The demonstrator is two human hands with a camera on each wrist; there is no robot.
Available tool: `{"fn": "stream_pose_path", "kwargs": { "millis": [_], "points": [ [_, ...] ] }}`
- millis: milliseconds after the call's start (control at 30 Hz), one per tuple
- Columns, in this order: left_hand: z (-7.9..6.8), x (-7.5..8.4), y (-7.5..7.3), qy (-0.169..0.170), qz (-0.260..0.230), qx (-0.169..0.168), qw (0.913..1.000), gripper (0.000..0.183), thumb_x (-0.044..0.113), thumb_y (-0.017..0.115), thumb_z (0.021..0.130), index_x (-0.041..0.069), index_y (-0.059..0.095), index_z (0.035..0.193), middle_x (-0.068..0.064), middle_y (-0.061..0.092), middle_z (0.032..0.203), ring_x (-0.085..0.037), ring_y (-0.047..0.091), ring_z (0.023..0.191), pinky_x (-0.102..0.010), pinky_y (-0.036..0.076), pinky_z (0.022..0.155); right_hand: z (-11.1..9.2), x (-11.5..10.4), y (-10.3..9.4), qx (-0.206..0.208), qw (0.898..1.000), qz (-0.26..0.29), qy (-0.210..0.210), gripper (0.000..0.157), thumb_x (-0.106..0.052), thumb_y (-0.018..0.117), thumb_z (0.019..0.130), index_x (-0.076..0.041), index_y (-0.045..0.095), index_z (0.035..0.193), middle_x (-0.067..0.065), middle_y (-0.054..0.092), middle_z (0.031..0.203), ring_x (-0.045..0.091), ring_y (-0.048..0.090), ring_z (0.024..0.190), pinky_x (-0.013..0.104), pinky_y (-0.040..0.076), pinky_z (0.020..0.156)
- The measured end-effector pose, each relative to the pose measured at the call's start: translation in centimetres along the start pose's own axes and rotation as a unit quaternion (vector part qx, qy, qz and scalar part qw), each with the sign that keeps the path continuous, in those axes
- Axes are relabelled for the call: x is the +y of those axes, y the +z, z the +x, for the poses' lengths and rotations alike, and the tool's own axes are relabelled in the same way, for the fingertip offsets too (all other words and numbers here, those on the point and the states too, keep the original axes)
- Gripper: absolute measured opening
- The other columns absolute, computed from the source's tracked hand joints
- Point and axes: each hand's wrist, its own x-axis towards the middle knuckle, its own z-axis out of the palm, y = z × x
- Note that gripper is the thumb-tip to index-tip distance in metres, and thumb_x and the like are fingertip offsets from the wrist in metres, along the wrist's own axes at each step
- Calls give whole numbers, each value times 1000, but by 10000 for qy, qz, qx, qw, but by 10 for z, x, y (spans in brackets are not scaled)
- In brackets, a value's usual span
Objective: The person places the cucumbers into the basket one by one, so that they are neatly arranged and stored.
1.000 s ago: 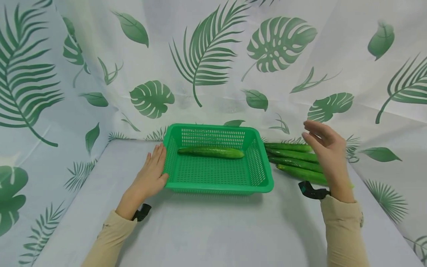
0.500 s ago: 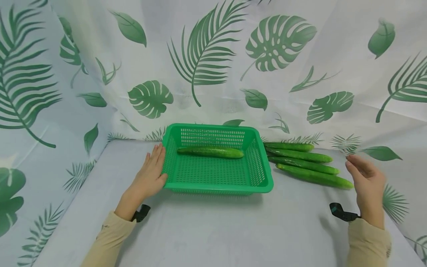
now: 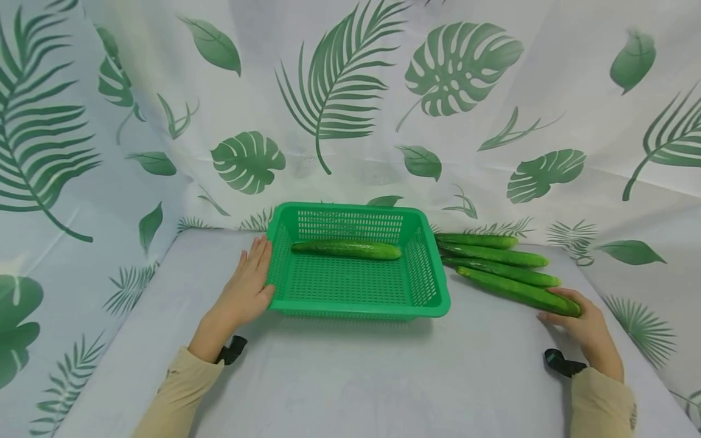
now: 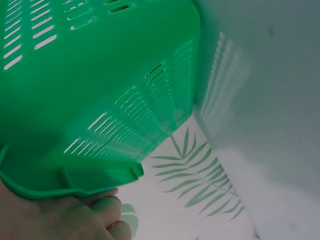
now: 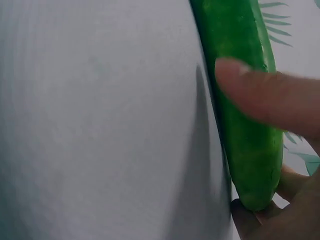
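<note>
A green plastic basket (image 3: 350, 309) stands mid-table with one cucumber (image 3: 346, 249) lying lengthwise inside it. My left hand (image 3: 243, 289) rests against the basket's left side, its fingers fairly straight; the left wrist view shows that hand (image 4: 75, 220) touching the basket's rim (image 4: 75, 191). On the right, my right hand (image 3: 588, 325) holds the near end of the front cucumber (image 3: 509, 287). Close up in the right wrist view, the thumb lies on one side of this cucumber (image 5: 250, 150) and fingers show around its tip.
Several more cucumbers lie side by side at the basket's right, including a rear cucumber (image 3: 479, 241), a second cucumber (image 3: 493, 255) and a third (image 3: 504, 272). A leaf-patterned white curtain (image 3: 356, 182) hangs behind and beside the white table (image 3: 350, 383).
My right hand has swung right past the cucumbers, then come down onto the front one and taken hold of its end. The left hand and basket stay in place.
</note>
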Motion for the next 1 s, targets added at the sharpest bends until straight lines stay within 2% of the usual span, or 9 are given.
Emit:
{"fn": "stream_pose_path", "kwargs": {
  "millis": [167, 267, 400, 533, 700, 867, 1000],
  "points": [
    [1, -1, 1, 15, 4, 39, 10000, 77, 6, 45, 91, -10, 5, 155, -22, -3, 164, -33, -7, 151, -55, 2, 120, -1, 6, 2, 104, 9993, 256, 236, 70, -24, 73, 91, -27, 41, 153, 27, 8, 162, 52, 8, 144, 71, 12, 111],
    [1, -2, 2, 7, 1, 20, 10000, 78, 6, 45, 91, -10, 4, 155, -21, -4, 164, -32, -8, 151, -54, 1, 120, -1, 8, 3, 163, 9986, 351, 365, 70, -26, 72, 92, -29, 40, 154, 23, 8, 163, 50, 8, 144, 69, 12, 112],
    [0, -2, 1, -28, -7, -38, 10000, 77, 7, 44, 92, -9, 3, 155, -20, -6, 164, -30, -9, 151, -53, 0, 120, 0, 9, 5, 324, 9982, 311, 395, 69, -27, 73, 91, -29, 42, 153, 22, 11, 163, 48, 12, 144, 67, 14, 113],
    [0, -2, 1, -20, -1, -35, 10000, 78, 8, 45, 92, -9, 3, 155, -20, -6, 164, -34, -7, 151, -53, 0, 120, -1, 10, 7, 495, 9980, 125, 366, 66, -27, 75, 90, -26, 47, 150, 17, 24, 160, 39, 24, 138, 59, 21, 113],
    [1, -3, 2, -15, -13, -53, 10000, 77, 8, 45, 93, -8, 2, 155, -19, -7, 164, -36, -6, 151, -52, -1, 120, -1, 13, 8, 634, 9972, 25, 391, 67, -30, 78, 86, -24, 51, 148, 0, 42, 145, 24, 35, 125, 51, 27, 110],
    [1, -3, 2, -12, -18, -66, 10000, 77, 7, 45, 93, -8, 2, 155, -19, -7, 164, -35, -7, 151, -53, -1, 120, -5, 13, 4, 688, 9970, 30, 364, 70, -37, 80, 83, -26, 52, 147, -13, 44, 140, 20, 36, 127, 45, 26, 111],
    [1, -3, 2, -30, -46, -87, 9999, 77, 7, 45, 93, -8, 2, 155, -18, -7, 164, -32, -9, 151, -51, -2, 120, -6, 13, 1, 657, 9970, -46, 411, 71, -43, 79, 83, -29, 51, 147, -13, 42, 147, 24, 33, 130, 47, 26, 111]
  ]
}}
